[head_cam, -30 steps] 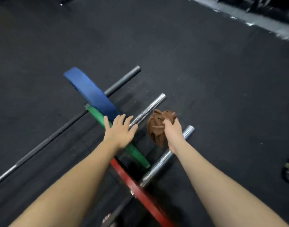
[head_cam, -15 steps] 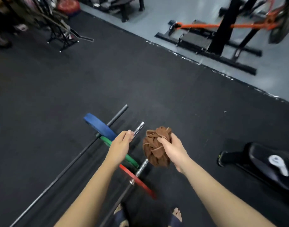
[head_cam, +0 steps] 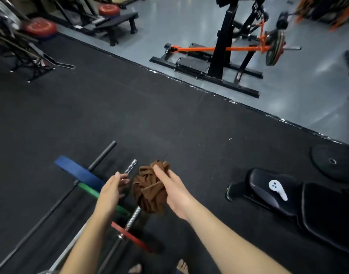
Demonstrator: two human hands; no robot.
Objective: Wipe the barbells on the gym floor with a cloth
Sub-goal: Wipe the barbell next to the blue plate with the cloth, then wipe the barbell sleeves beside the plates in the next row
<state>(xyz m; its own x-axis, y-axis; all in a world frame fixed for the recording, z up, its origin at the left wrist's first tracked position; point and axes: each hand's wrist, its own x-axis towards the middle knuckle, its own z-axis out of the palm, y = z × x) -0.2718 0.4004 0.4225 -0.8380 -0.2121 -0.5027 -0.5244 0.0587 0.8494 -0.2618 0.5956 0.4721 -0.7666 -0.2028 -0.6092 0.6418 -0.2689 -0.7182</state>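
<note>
Brown cloth (head_cam: 150, 189) bunched up in right hand (head_cam: 172, 191), fingers clamped around it, held in the air above the barbells. Left hand (head_cam: 111, 191) just left of the cloth, fingers loosely spread, gripping nothing, hovering over the chrome sleeve (head_cam: 131, 168) of the middle bar. Three bars lie side by side on the black floor (head_cam: 130, 107): blue plate (head_cam: 78, 172) far left, green plate (head_cam: 90, 189), red plate (head_cam: 133, 239) nearest. Bench (head_cam: 288, 196) to the right with a white controller (head_cam: 277, 188) on it.
</note>
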